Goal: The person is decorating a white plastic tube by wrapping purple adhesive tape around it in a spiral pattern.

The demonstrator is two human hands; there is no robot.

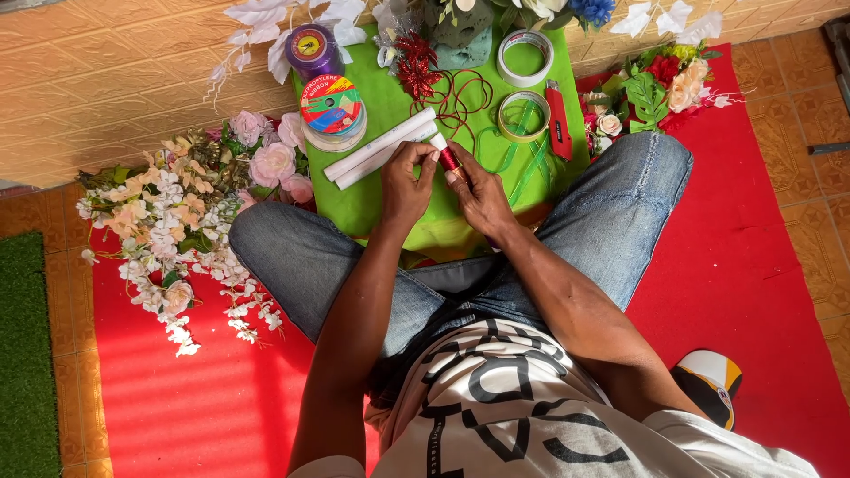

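I sit cross-legged on a red mat with both hands over a green cloth (390, 106). My left hand (405, 184) pinches the top of a short white tube (440, 142) that is partly wrapped in red ribbon (452, 162). My right hand (479, 191) grips the same tube from the right, fingers on the red-wrapped part. Two longer white tubes (376, 148) lie on the cloth just left of my hands. Loose red ribbon loops (462, 93) trail beyond the tube toward the top.
Two tape rolls (524, 87), a red utility knife (558, 119), ribbon spools (331, 111) and a purple spool (310, 49) sit on the cloth. Artificial flowers (190, 199) are piled at left, more flowers (660, 88) at right. A grass mat (25, 354) lies far left.
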